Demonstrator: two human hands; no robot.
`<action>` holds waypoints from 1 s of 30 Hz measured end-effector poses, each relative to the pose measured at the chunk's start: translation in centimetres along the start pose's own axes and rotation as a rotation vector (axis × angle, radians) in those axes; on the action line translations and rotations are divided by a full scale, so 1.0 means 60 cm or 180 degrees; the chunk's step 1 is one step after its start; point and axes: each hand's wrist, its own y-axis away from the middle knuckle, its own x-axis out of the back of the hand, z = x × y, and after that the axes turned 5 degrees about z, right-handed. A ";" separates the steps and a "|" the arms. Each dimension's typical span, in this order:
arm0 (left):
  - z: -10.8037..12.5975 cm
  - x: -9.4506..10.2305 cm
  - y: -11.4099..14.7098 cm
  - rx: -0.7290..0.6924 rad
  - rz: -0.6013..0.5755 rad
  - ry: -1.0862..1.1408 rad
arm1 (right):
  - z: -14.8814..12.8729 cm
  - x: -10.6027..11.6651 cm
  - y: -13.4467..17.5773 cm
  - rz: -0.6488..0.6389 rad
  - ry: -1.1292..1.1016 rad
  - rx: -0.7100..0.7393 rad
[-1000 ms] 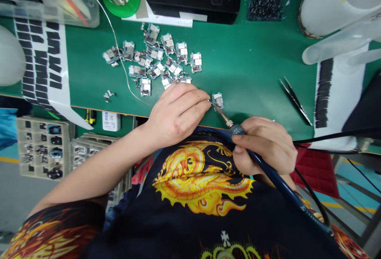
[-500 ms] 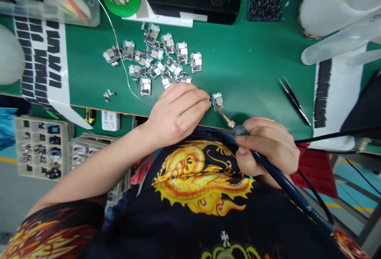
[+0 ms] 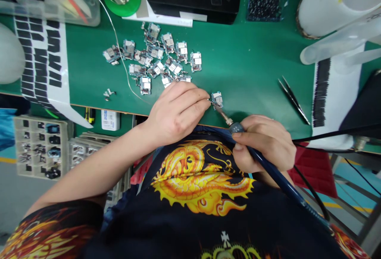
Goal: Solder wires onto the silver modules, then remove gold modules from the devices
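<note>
Circuit board (image 3: 217, 99) is laid on the green tabletop (image 3: 253, 60), near its front edge. A soldering iron (image 3: 276, 177) is grasped in the right hand (image 3: 264, 143), its tip set at the board's near edge. The left hand (image 3: 178, 113) is pinched at its fingertips just beside the board; whether the thin wire (image 3: 114, 31) leading to it is held cannot be told.
</note>
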 end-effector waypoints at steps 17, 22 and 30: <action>0.000 0.000 0.000 -0.0024 0.0010 -0.0032 | 0.002 0.008 -0.001 -0.0119 -0.0018 0.0050; 0.000 0.001 -0.001 -0.0055 -0.0024 -0.0080 | 0.000 0.008 -0.004 -0.0093 -0.0057 0.0058; 0.001 0.001 -0.002 -0.0093 -0.0029 -0.0166 | 0.002 0.000 0.002 0.0016 -0.0063 0.0038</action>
